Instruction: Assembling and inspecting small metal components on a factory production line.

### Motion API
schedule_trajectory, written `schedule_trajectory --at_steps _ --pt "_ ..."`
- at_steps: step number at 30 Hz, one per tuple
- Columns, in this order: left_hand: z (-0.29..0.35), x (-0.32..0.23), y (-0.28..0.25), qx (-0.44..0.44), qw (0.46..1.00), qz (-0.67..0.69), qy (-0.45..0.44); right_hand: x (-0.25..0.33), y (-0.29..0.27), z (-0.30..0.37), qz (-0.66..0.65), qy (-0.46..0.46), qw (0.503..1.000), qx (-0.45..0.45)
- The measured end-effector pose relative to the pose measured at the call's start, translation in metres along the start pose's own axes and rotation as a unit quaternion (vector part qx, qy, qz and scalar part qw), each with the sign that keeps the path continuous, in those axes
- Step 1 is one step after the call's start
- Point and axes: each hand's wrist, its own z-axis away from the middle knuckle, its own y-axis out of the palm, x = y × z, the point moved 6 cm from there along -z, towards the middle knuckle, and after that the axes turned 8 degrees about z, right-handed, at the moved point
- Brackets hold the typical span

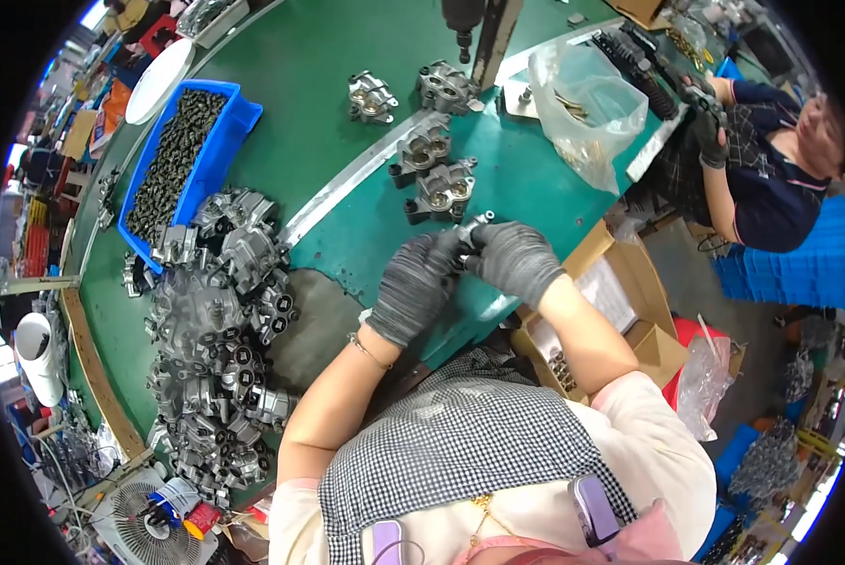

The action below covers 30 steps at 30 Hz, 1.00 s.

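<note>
Both hands wear dark grey knit gloves and meet over the near edge of the green table. My left hand point(415, 287) and my right hand point(517, 262) have their fingers closed around a silver metal casting point(476, 224), which looks like a brake caliper. The fingers hide most of it. Just beyond them lies a caliper with two round bores point(446, 191), and behind that a similar caliper point(425, 143). Farther off rest another caliper point(449, 87) and a smaller silver caliper piece point(373, 97).
A large heap of metal castings point(220, 311) covers the table at left, beside a blue bin point(239, 115) of small dark parts. At right are a clear plastic bag point(587, 104), a cardboard box point(663, 353) and a gloved co-worker point(771, 169). A tool point(464, 33) hangs overhead.
</note>
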Motion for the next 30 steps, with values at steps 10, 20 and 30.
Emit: schedule_trajectory --at_steps 10,20,30 --pt "-0.004 -0.011 0.008 0.054 0.995 -0.082 0.034 -0.002 -0.111 0.027 -0.66 -0.113 0.673 -0.314" --pt "0.004 -0.003 0.013 0.0 0.999 -0.037 0.002 0.004 -0.098 0.028 -0.677 -0.143 0.667 -0.277" --pt "-0.009 0.01 0.015 0.0 0.996 0.053 -0.07 0.013 -0.053 0.0 -0.594 -0.139 0.749 -0.258"
